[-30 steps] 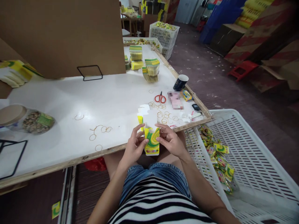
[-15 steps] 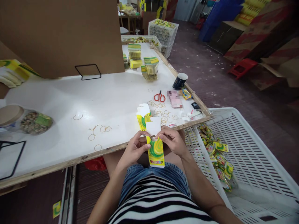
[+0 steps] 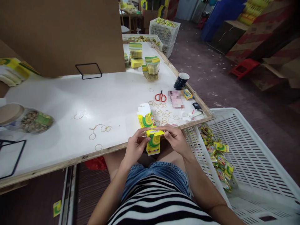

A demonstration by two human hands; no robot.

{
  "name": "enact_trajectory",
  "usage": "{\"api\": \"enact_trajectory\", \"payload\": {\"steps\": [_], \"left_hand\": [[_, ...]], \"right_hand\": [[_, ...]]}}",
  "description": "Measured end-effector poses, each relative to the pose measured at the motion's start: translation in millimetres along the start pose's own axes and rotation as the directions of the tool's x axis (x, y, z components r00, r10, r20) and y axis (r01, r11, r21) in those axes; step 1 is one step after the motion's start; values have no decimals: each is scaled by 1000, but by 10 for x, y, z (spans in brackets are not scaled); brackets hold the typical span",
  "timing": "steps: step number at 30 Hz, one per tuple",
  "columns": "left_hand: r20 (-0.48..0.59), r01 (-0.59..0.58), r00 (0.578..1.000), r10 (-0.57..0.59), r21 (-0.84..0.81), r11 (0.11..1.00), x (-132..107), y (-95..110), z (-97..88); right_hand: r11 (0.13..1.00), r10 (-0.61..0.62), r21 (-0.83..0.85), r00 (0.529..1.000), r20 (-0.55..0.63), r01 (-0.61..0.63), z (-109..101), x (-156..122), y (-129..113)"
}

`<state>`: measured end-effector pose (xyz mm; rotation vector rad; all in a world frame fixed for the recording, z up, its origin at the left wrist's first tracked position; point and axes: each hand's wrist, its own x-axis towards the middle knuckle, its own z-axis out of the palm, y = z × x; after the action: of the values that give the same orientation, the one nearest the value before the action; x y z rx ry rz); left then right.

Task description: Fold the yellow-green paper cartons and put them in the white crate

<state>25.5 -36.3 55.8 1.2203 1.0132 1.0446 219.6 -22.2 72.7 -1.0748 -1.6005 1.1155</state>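
I hold a small yellow and green carton (image 3: 153, 142) upright over my lap, just past the table's near edge. My left hand (image 3: 135, 147) grips its left side, fingers curled round it. My right hand (image 3: 176, 140) pinches the top flap, which lies folded down flat. Another yellow and green carton (image 3: 145, 117) with open white flaps stands on the white table (image 3: 70, 103) right behind my hands.
Rubber bands (image 3: 164, 115) lie scattered on the table, with red scissors (image 3: 160, 97), a dark cup (image 3: 181, 81) and stacks of flat cartons (image 3: 152, 67) further back. A jar (image 3: 23, 118) lies at the left. A white crate (image 3: 246, 156) at my right holds finished cartons (image 3: 217, 153). A brown board (image 3: 63, 34) stands behind.
The white top flap that stood up half a second ago is now folded down onto the carton. The carton sits a little higher in my hands.
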Motion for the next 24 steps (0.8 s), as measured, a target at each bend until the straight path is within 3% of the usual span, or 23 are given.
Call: {"api": "enact_trajectory", "payload": {"steps": [4,7,13,16,20,24], "left_hand": [[-63,-39,997,44,70,997,15,4,41],[-40,-65,997,69,96,993,16,30,53],[46,-49,998,45,94,994,29,52,48],[11,-33,999,33,26,999,56,38,53],[-31,-19,999,15,-112,994,91,14,61],[-9,-14,1000,13,-173,985,107,11,108]], "right_hand": [[984,169,39,984,61,-171,17,-2,-44],[977,209,20,975,74,-211,69,28,-50],[963,182,-196,983,-22,-183,115,92,-65],[949,163,-266,986,-42,-169,129,90,-69],[972,133,-191,990,-41,-138,131,58,-20],[992,40,-110,982,-187,-61,136,25,76]]}}
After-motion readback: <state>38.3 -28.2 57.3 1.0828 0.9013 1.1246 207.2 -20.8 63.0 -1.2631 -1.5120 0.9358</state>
